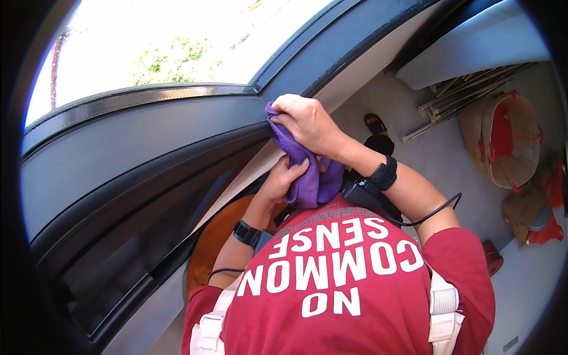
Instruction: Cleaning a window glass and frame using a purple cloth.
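Note:
A purple cloth hangs bunched between my two hands in front of my chest. My right hand grips its upper end, fingers curled over the fabric, close to the lower corner of a dark grey window frame. Whether cloth or knuckles touch the frame, I cannot tell. Lower down, my left hand pinches the cloth with the thumb lying on top; its other fingers are partly hidden behind the folds. Bright glass fills the upper left, with green leaves outside.
Beneath my left arm is a round brown wooden surface. A foot in a black sandal shows on the grey floor. To the right are metal rods, a woven basket with red inside, and a cardboard box. A black cable loops by my right forearm.

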The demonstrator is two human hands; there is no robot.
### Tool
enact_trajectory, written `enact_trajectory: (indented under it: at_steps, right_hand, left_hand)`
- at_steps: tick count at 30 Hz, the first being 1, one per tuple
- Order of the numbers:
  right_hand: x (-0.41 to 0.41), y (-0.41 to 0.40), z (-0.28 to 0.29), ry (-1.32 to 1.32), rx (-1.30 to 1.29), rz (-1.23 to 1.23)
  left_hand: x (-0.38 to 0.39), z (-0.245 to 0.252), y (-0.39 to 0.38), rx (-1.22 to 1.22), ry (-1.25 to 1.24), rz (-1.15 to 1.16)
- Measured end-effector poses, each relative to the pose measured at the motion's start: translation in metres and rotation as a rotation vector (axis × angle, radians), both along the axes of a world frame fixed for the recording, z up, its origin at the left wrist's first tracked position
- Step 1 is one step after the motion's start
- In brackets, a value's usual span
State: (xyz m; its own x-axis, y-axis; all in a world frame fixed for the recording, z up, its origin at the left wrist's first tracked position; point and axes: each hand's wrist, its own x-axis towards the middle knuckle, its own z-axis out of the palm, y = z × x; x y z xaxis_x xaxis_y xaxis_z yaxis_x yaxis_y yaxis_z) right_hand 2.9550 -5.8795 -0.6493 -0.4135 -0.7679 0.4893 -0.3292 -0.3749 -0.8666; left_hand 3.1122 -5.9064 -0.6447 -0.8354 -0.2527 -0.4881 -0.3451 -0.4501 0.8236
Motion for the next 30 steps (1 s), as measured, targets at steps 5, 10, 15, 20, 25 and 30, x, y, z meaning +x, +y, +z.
enact_trajectory:
  at_steps: [5,10,15,20,25,30]
  right_hand:
    - [-0.002,0.003,0.003,0.238,0.326,0.009]
    - [0.004,0.011,-0.005,0.137,0.305,-0.046]
    - [-0.002,0.009,-0.005,-0.058,0.227,-0.009]
    - [-0.003,-0.009,-0.008,-0.028,0.176,0.054]
    - [-0.011,-0.012,-0.011,0.002,0.161,0.095]
    - [-0.001,-0.009,-0.004,0.176,0.261,0.025]
  left_hand:
    - [0.004,-0.009,0.001,0.048,0.037,0.005]
    - [0.007,-0.015,0.003,0.033,-0.051,0.030]
    - [0.009,-0.010,0.000,0.026,-0.075,0.035]
    - [0.007,-0.012,-0.008,0.041,-0.050,0.051]
    - [0.003,-0.011,-0.010,0.038,-0.072,0.040]
    - [0.001,-0.013,-0.008,0.043,-0.075,0.001]
